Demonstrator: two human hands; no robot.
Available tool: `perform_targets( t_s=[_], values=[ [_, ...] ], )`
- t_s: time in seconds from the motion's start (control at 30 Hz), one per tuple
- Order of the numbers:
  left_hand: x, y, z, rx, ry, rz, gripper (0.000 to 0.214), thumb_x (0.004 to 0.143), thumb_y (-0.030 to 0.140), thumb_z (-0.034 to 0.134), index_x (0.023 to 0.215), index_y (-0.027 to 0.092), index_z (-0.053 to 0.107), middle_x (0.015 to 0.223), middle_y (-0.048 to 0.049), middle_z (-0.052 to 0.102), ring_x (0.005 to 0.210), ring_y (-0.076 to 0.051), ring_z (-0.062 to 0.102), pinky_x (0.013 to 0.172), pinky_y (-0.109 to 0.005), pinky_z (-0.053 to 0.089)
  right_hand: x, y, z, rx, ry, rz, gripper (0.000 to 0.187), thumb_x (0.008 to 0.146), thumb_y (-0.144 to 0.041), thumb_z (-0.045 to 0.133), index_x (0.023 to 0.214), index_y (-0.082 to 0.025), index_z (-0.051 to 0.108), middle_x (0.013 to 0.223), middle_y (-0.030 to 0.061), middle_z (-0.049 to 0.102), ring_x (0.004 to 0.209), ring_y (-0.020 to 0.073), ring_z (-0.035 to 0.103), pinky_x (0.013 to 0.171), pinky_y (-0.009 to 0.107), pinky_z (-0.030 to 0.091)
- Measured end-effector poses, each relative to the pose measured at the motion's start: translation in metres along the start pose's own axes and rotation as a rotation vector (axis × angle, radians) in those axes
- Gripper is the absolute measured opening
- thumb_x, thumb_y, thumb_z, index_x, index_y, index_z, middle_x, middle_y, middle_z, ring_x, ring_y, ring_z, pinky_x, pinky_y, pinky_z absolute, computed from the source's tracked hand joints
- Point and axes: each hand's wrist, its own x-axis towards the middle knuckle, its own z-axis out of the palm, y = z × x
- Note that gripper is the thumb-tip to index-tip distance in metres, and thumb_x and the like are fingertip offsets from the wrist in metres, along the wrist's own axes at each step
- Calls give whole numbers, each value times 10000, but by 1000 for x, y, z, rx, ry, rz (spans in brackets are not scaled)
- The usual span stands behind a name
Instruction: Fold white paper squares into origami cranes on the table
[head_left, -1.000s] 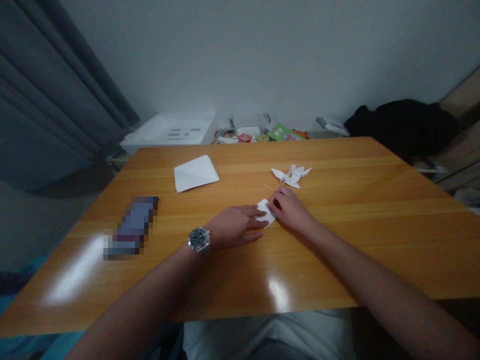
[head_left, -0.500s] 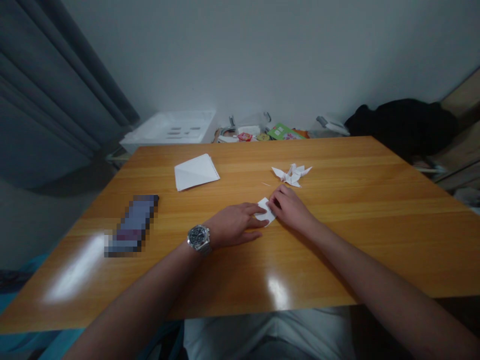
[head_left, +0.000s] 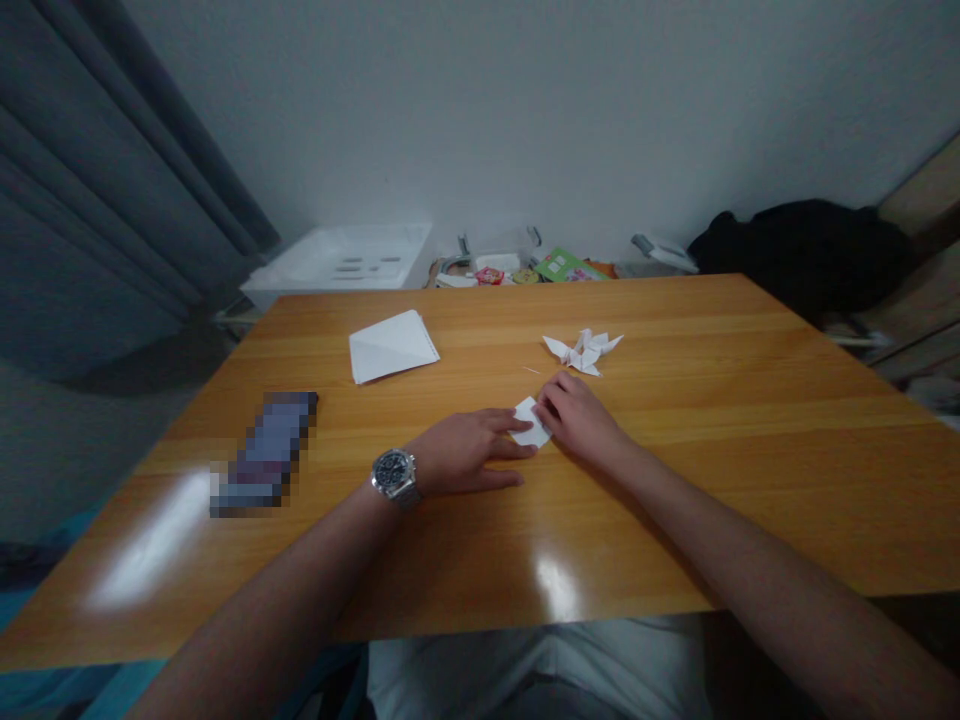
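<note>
A small folded piece of white paper (head_left: 531,424) lies flat on the wooden table, between my two hands. My left hand (head_left: 476,450), with a metal watch (head_left: 394,474) on its wrist, has its fingers stretched out, and two fingertips rest on the paper's left side. At the right edge of the paper, my right hand (head_left: 574,412) is closed in a pinch on it; the thumb tip is partly hidden. Just beyond the right hand sit folded white paper cranes (head_left: 585,350), wings spread; I cannot tell exactly how many.
A stack of white paper sheets (head_left: 394,347) lies at the back left of the table (head_left: 750,420). A blurred-out phone (head_left: 270,450) is at the left. Behind the table are a white foam tray (head_left: 360,255), a green booklet (head_left: 570,266) and a black cloth (head_left: 810,245).
Very little differs. My left fingers have shifted slightly on the paper, and my right hand keeps its pinch at the same edge.
</note>
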Motion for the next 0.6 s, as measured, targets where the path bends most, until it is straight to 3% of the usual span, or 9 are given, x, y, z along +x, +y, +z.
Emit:
perform_targets(
  t_s=[0.6],
  values=[
    [1, 4, -2, -15, 29, 0, 398, 979, 467, 549, 1307, 273, 663, 1482, -83, 536, 1378, -285, 487, 1161, -457, 395, -1, 2, 3, -92, -27, -45, 102, 982, -190, 506, 947, -190, 602, 992, 108, 572, 918, 253, 543, 866, 410, 470]
  ],
)
